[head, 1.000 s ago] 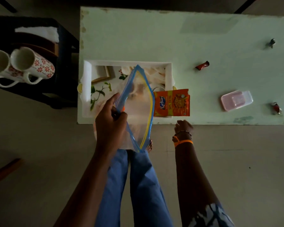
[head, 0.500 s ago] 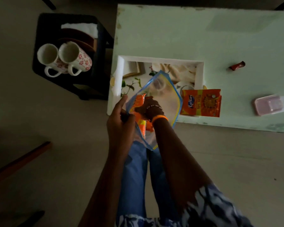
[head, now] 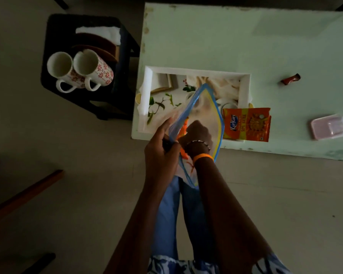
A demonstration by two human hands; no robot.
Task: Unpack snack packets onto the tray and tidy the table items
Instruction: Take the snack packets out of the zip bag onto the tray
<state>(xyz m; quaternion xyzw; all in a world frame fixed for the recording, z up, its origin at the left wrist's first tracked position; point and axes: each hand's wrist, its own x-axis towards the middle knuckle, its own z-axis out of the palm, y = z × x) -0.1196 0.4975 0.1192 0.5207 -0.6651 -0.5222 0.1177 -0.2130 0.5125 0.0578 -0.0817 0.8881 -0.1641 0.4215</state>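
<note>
Blue trousers [head: 166, 218], a blue-and-white patterned top [head: 178, 266], 1 orange wristband [head: 203, 156] and 1 beaded bracelet [head: 198, 142].

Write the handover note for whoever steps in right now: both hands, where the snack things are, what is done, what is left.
Left hand: gripping the open zip bag at its mouth, near the table's front edge.
Right hand: inside the bag, on an orange packet; grip unclear.
Done: one orange Kurkure packet lies across the right rim of the white tray.
Left: empty the bag onto the tray; tidy the pink box and the red wrapper on the table.
</note>
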